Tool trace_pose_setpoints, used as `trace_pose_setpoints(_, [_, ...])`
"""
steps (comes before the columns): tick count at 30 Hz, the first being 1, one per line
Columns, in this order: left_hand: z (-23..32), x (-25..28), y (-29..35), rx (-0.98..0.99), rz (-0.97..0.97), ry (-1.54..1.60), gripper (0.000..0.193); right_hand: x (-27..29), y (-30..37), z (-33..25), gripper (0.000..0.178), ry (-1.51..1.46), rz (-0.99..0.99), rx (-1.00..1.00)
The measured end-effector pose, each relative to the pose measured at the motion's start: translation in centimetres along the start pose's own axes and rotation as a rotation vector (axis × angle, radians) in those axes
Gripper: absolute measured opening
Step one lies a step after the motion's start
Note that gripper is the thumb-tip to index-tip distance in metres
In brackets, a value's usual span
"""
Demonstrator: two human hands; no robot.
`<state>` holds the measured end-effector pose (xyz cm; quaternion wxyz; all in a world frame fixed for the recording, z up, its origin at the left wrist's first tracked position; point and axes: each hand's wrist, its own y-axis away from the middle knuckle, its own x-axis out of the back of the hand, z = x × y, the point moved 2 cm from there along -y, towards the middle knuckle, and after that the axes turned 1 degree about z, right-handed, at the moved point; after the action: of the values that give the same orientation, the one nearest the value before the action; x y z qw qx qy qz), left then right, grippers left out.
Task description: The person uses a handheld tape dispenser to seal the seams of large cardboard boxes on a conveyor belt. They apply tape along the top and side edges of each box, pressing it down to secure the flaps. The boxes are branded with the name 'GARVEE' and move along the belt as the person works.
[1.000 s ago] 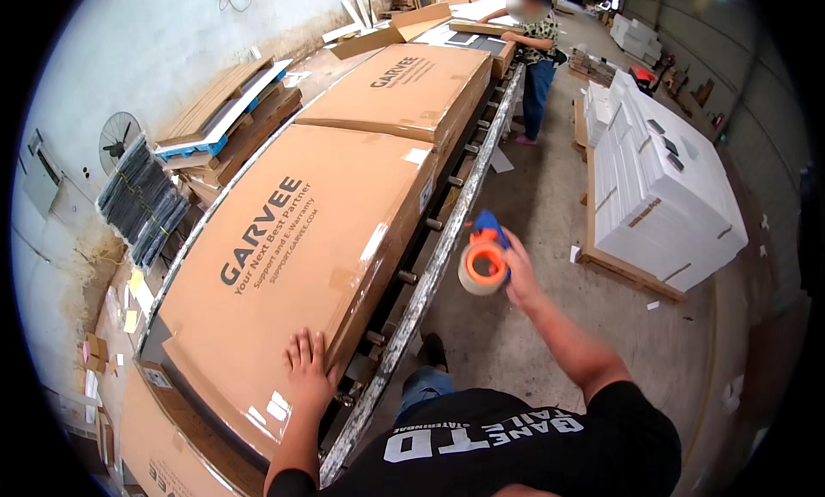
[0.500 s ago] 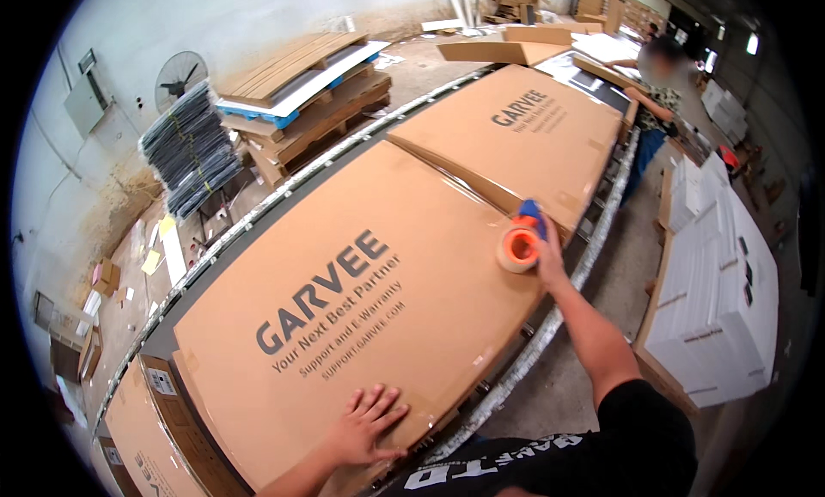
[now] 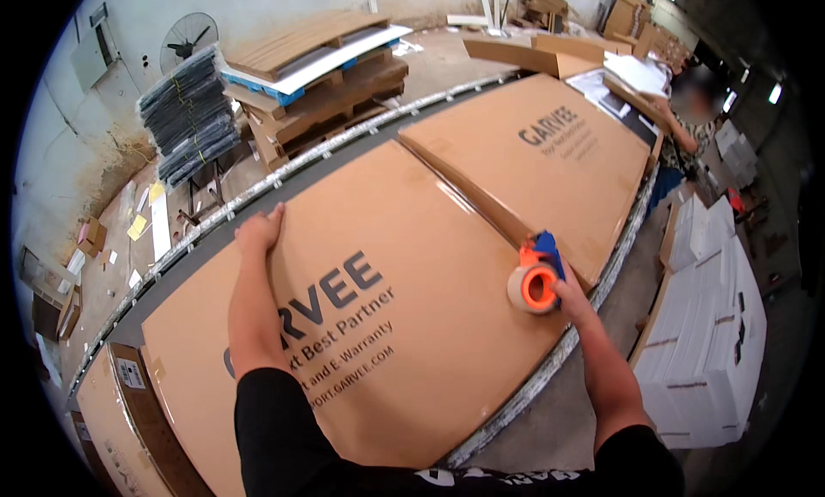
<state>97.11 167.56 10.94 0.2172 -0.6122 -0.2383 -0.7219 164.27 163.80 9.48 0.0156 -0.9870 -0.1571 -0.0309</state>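
A large flat cardboard box (image 3: pixel 430 351) with dark print lies in front of me on a long conveyor. My left hand (image 3: pixel 260 229) has hold of its far edge, fingers bent over the side and partly hidden. My left forearm crosses the printed top. At the box's right end, my right hand (image 3: pixel 574 292) is closed around a tape dispenser (image 3: pixel 540 274), blue and orange with a roll of tape on it. The dispenser is just above the cardboard, near the gap before a second flat cardboard box (image 3: pixel 533 162); whether it touches is unclear.
Another carton (image 3: pixel 116 420) lies at the left on the conveyor (image 3: pixel 232 207). Beyond stand stacked pallets and boards (image 3: pixel 318 93), wrapped dark panels (image 3: pixel 189 119) and a fan (image 3: pixel 189 37). White packages (image 3: pixel 700 351) are piled at right. A co-worker (image 3: pixel 687 136) stands at the far right end.
My left hand has gone from lying spread on the box's near side to its far edge. My right hand still holds the tape dispenser, now tipped more upright.
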Motion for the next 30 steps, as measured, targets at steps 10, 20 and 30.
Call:
trace_pose_setpoints(10, [-5.0, -0.5, -1.8, -0.017, 0.053, -0.046, 0.08, -2.8, -2.5, 1.0, 0.081, -0.209, 0.023, -0.064])
trace_pose_setpoints(20, [-2.6, 1.1, -2.6, -0.069, 0.113, -0.124, 0.088, -2.2, 0.0, -1.0, 0.08, -0.351, 0.052, -0.178])
trace_pose_setpoints(30, [0.7, 0.5, 10.6, -0.397, 0.412, -0.114, 0.08, -4.9, 1.7, -1.2, 0.075, -0.265, 0.106, 0.101])
